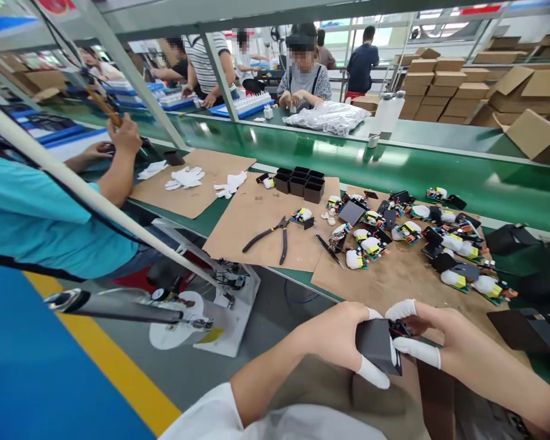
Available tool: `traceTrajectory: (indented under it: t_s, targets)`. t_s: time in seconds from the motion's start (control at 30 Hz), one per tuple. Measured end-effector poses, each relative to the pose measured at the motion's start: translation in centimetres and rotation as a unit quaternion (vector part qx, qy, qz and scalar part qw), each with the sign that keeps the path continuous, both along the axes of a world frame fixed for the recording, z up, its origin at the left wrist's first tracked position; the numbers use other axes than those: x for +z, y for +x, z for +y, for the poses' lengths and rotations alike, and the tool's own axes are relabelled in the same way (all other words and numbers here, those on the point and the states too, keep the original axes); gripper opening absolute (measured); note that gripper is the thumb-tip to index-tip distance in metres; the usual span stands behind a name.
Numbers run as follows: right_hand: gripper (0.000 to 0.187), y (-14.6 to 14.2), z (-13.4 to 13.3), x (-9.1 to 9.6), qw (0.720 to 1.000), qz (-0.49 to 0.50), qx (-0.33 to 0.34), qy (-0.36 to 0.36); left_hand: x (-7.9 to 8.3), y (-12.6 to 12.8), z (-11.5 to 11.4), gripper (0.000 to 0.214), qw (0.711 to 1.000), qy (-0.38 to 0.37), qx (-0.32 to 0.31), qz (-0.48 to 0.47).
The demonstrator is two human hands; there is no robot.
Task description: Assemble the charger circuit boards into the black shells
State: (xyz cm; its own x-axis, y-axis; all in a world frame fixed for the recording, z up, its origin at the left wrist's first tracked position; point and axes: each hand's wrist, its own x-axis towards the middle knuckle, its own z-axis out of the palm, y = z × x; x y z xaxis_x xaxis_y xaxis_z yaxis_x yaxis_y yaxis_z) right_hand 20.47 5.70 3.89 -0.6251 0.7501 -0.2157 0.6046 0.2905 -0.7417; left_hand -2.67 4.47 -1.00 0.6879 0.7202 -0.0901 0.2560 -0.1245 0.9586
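My left hand [337, 335], with white finger cots, grips a small black plastic housing [376, 345] near the front edge of the bench. My right hand [428, 333], also with white cots on thumb and fingers, pinches the open end of the same housing, where a bit of circuit board shows. Both hands are closed around it, just above my lap.
A pile of circuit boards [417, 235] with white parts lies on brown cardboard [385, 281]. Pliers [275, 235] and black empty housings [300, 181] sit to the left. A co-worker in teal [41, 214] works at left; others stand behind the green conveyor [394, 159]. Cardboard boxes [440, 85] are stacked far right.
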Motion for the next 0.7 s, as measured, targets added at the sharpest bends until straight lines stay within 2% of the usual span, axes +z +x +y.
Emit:
traceTrajectory:
  t_s: [0.03,0.1,0.17,0.23,0.3,0.37,0.4,0.47,0.5,0.53,0.57,0.63,0.67,0.7]
  targets:
    - [0.017,0.0,0.4,0.6,0.998,0.003,0.036,0.043,-0.2,-0.1,0.4,0.056,0.993,-0.087,-0.049,-0.06]
    - [0.016,-0.1,1.3,2.0,0.978,0.028,0.119,0.171,-0.7,0.2,0.9,0.053,0.947,-0.24,-0.123,-0.176]
    - [0.03,-0.1,2.0,3.7,0.932,0.055,0.189,0.304,-1.4,0.9,1.0,0.049,0.902,-0.333,-0.134,-0.239]
    - [0.041,-0.4,2.4,5.3,0.899,0.042,0.213,0.381,-2.1,1.4,0.8,0.049,0.883,-0.375,-0.123,-0.255]
    - [0.056,-1.3,2.3,6.6,0.903,-0.001,0.224,0.367,-2.7,1.5,0.7,0.054,0.879,-0.373,-0.12,-0.271]
    - [0.074,-2.9,2.2,7.2,0.92,-0.029,0.248,0.301,-3.1,1.1,1.0,0.062,0.882,-0.349,-0.088,-0.303]
    - [0.069,-3.7,2.4,7.3,0.926,-0.033,0.262,0.271,-3.2,0.8,1.3,0.067,0.887,-0.335,-0.066,-0.311]
    - [0.035,-5.0,4.3,7.3,0.936,-0.045,0.267,0.224,-3.1,0.0,2.1,0.079,0.896,-0.314,-0.024,-0.313]
    - [0.023,-5.1,6.0,7.4,0.942,-0.053,0.262,0.202,-2.9,-0.4,2.6,0.085,0.899,-0.31,-0.01,-0.31]
    - [0.019,-4.9,8.4,7.5,0.95,-0.063,0.247,0.183,-2.6,-0.8,3.0,0.089,0.9,-0.306,0.013,-0.309]
    - [0.024,-4.1,11.2,7.8,0.958,-0.066,0.218,0.172,-2.2,-1.3,3.4,0.09,0.902,-0.301,0.044,-0.308]
    - [0.045,-1.3,17.6,8.3,0.964,-0.125,0.069,0.223,-1.3,-2.5,3.9,0.08,0.905,-0.278,0.115,-0.299]
    - [0.048,0.6,20.8,8.4,0.947,-0.195,-0.032,0.254,-0.9,-3.3,4.1,0.072,0.909,-0.262,0.146,-0.289]
    - [0.045,2.7,23.6,8.4,0.916,-0.275,-0.124,0.267,-0.6,-4.1,4.2,0.065,0.913,-0.246,0.171,-0.277]
